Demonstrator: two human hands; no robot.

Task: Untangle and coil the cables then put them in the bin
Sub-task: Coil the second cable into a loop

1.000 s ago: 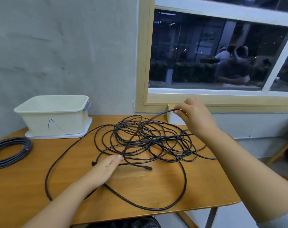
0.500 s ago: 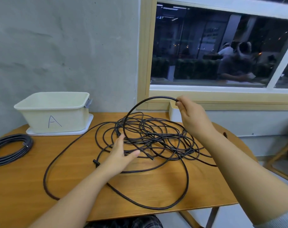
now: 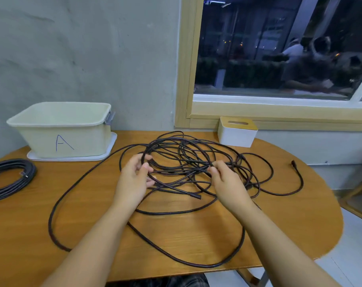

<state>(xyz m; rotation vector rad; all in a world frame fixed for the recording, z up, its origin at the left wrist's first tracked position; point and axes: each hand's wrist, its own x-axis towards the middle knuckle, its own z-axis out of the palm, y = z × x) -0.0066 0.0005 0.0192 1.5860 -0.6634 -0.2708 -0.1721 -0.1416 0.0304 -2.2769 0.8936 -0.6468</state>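
Tangled cable is lying in a loose heap of overlapping dark loops on the middle of the wooden counter, with one long strand sweeping out to the left and curving back along the near edge. One plug end is resting on the counter between my two wrists; a second plug end is lying well apart, toward the right rim.

My left hand is reaching into the left side of the heap, its grip curling round a strand, thumb and fingers closing narrowly on it. My right hand is working at the right side of the heap, its grip pinching a strand between thumb and fingertips.

The bin, pale and marked with the letter A, is standing at the far left of the counter on a white tray, against the grey wall. A coiled cable is lying at the left edge of the counter, apart from the heap and partly cut off by the picture's border. A white tissue box with a wooden top is sitting beyond the heap, below the window frame.
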